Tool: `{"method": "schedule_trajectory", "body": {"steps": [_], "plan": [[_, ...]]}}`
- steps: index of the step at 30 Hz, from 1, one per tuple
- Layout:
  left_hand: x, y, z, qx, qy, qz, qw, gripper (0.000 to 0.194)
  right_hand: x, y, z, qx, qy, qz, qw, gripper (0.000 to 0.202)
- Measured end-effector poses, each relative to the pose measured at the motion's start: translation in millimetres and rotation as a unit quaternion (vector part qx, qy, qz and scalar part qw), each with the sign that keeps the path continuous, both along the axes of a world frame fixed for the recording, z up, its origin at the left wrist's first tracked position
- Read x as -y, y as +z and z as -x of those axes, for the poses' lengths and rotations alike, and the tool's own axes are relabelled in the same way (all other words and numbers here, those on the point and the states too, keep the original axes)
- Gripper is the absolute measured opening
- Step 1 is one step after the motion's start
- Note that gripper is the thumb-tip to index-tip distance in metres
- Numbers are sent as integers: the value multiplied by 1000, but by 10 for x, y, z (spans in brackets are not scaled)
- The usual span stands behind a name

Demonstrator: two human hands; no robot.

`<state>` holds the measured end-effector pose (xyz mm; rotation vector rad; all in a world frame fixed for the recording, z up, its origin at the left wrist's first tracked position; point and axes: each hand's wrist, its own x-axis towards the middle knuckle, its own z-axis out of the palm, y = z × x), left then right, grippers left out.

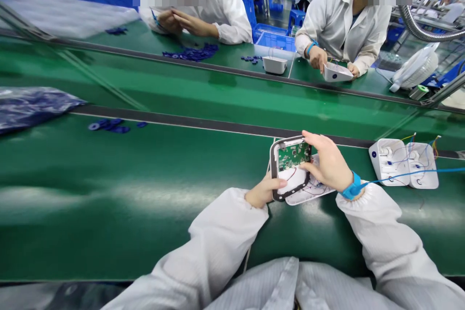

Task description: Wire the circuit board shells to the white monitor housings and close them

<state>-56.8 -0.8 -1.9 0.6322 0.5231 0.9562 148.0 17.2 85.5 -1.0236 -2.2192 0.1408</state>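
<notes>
A white device cover with a dark rim and a green circuit board inside is tilted up over the green table. My left hand grips its lower left side, thumb on the front. My right hand, with a blue strap at the wrist, holds its upper right edge between thumb and fingers. Behind and below the cover is a white housing with thin wires, partly hidden by the cover and my right hand.
Two open white housings with wires stand at the right. A blue cord runs from my right wrist. Small blue parts and a plastic bag lie at the left. Two people sit across the line.
</notes>
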Motion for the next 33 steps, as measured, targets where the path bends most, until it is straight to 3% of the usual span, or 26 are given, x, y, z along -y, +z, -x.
{"method": "schedule_trajectory", "body": {"steps": [3,6,9,11,14,18,28,33], "plan": [[-49,76,6,-7,3,-23,1000,71,174,203,-33,-14,-67,29,997,31],[-89,146,-9,9,-8,-34,999,66,435,320,-8,153,-22,156,976,22],[-112,169,-34,16,-4,-31,999,64,593,248,110,329,-48,209,920,24],[-120,161,-43,18,2,-30,999,61,592,164,187,386,-65,213,895,17],[-125,142,-45,22,5,-34,999,61,503,118,210,397,-38,193,897,15],[-121,142,-49,31,10,-39,999,69,442,195,138,381,-53,183,905,19],[-131,145,-69,58,4,-26,998,72,438,79,251,415,-63,261,869,25],[-126,164,-63,56,-14,-25,998,77,351,130,196,424,-43,281,860,29]]}}
